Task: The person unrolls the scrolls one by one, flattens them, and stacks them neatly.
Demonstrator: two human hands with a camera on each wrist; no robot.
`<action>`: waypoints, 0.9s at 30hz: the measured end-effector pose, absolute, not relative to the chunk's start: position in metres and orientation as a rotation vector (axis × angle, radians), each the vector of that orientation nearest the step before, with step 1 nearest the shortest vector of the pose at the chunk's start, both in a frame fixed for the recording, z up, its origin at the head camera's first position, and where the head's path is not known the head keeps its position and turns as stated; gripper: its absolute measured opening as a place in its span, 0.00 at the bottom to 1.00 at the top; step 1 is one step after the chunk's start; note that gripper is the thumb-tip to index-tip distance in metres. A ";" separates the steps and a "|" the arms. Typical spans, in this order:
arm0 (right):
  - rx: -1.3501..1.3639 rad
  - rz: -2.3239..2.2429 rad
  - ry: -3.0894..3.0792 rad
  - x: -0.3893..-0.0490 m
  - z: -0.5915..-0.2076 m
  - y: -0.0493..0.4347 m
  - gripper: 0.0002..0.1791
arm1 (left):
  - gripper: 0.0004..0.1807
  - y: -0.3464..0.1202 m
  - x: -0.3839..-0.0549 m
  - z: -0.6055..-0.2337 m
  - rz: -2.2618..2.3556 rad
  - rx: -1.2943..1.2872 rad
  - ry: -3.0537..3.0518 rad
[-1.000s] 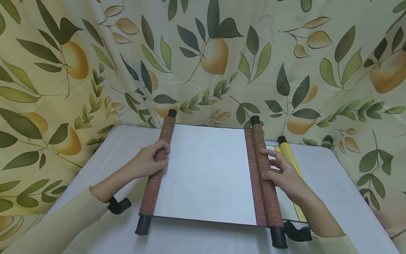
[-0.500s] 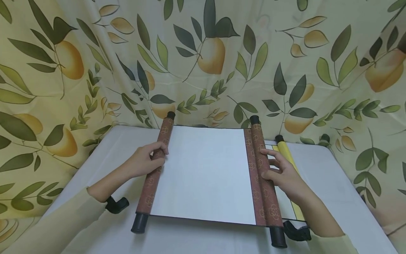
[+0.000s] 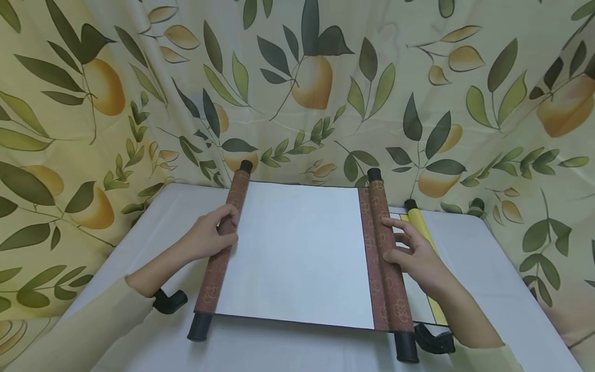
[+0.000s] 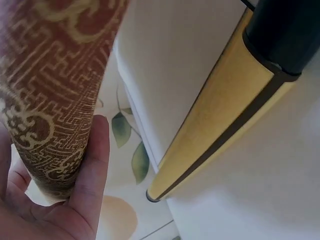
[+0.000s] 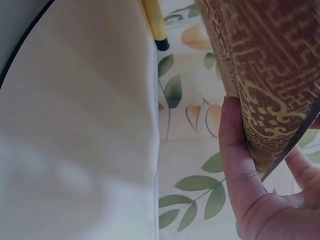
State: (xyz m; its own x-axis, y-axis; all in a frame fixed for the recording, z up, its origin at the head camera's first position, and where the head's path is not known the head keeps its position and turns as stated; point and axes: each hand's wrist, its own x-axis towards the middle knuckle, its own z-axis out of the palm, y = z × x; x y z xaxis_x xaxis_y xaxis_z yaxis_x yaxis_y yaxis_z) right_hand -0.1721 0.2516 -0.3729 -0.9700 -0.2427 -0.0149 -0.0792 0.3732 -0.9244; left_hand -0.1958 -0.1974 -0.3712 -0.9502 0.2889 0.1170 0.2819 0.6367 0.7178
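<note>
A hanging scroll [image 3: 299, 258] with blank white paper is spread between my hands, tilted above the table. My left hand [image 3: 210, 232] grips its left brown patterned roller [image 3: 214, 281], thumb and fingers curled round it. The right roller [image 3: 396, 294], with a brown strip beside it, is held by my right hand [image 3: 416, 256]. Black knobs cap both rollers. In the right wrist view the thumb and fingers [image 5: 235, 155] lie on either side of the brown fabric. Behind the raised scroll lies a yellow-edged scroll [image 3: 422, 227], mostly hidden; the left wrist view shows its yellow roller [image 4: 210, 120].
The white-covered table [image 3: 469, 258] extends beyond the scroll on both sides. A curtain [image 3: 297, 134] printed with leaves and fruit hangs close behind its far edge. Black wrist straps [image 3: 169, 301] stick out below both wrists.
My left hand has moved a little to the left with its roller, so the white paper shows slightly wider. The right hand and its roller have hardly moved.
</note>
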 end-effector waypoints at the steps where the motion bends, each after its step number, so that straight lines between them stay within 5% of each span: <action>1: -0.300 -1.659 2.471 -0.172 -0.373 0.251 0.39 | 0.11 -0.199 -0.196 -0.371 1.241 0.490 2.837; 27: -0.296 -1.655 2.469 -0.172 -0.376 0.253 0.39 | 0.08 -0.208 -0.197 -0.372 1.209 0.498 2.853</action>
